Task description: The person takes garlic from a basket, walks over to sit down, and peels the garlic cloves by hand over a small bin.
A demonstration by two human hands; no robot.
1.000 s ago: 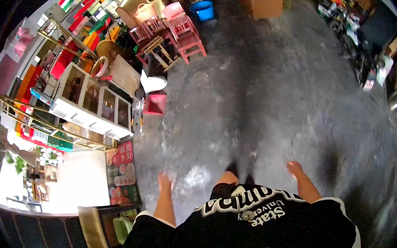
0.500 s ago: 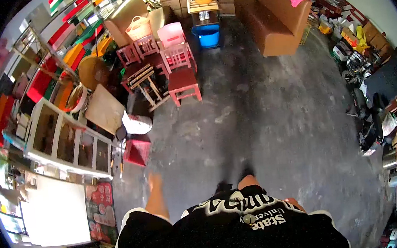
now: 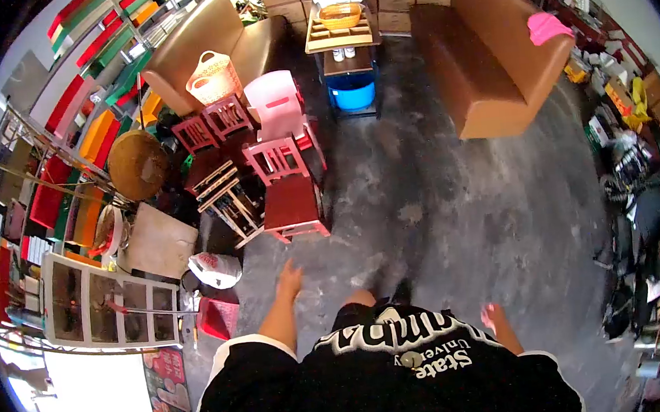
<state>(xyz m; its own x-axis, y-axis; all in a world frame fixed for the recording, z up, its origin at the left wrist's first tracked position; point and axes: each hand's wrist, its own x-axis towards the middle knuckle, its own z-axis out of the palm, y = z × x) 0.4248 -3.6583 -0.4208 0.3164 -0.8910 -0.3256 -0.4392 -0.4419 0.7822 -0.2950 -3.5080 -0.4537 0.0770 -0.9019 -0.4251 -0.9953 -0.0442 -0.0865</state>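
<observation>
My left hand (image 3: pixel 291 278) hangs over the grey floor in front of me, its fingers apart and nothing visible in them. Beyond it stands a dark red wooden chair (image 3: pixel 291 202), which the hand does not touch. To the left of that hand lie a white bag with red print (image 3: pixel 215 270) and a red plastic basket or dustpan (image 3: pixel 218 318). My right hand (image 3: pixel 490 316) is low at my right side above bare floor, small and smeared, so its fingers cannot be made out.
Ahead, a narrow table (image 3: pixel 342 44) carries an orange basket (image 3: pixel 340 16), with a blue tub (image 3: pixel 352 93) beneath. Brown benches (image 3: pixel 482 56) flank it. A folded wooden stool (image 3: pixel 226 200) and pink chair (image 3: pixel 276 104) stand left. Piled goods (image 3: pixel 633 137) line the right wall.
The furniture ahead appears nearer and larger as my body moves forward. My left hand has swung forward and right. My right hand has come out from beside my shirt.
</observation>
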